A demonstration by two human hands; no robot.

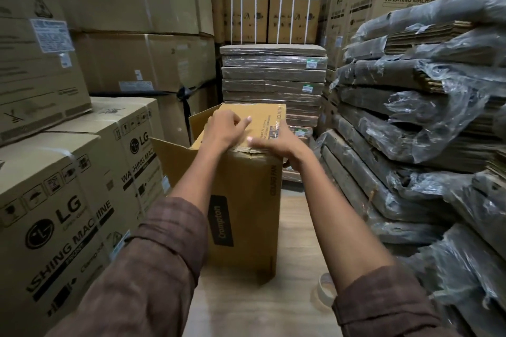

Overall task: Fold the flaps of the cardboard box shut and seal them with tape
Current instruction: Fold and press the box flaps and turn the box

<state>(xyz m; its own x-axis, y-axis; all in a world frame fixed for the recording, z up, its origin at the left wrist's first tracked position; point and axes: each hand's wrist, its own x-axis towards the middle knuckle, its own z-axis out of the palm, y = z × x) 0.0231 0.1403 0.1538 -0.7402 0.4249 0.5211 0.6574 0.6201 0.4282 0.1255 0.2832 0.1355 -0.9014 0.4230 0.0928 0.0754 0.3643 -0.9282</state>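
Note:
A tall brown cardboard box point(246, 213) marked "Crompton" stands on the wooden floor in front of me. One top flap point(262, 120) is folded over the opening, and a left flap point(169, 161) sticks out open. My left hand point(224, 128) rests on the folded flap with fingers partly curled. On the flap's right side my right hand point(276, 142) presses with fingers spread. A roll of tape point(325, 290) lies on the floor to the right of the box, partly hidden by my right forearm.
Large washing machine cartons point(68, 200) are stacked on the left. Plastic-wrapped bundles of flat cardboard point(410, 145) pile up on the right, and another wrapped stack point(273, 79) stands behind the box. The floor aisle between them is narrow.

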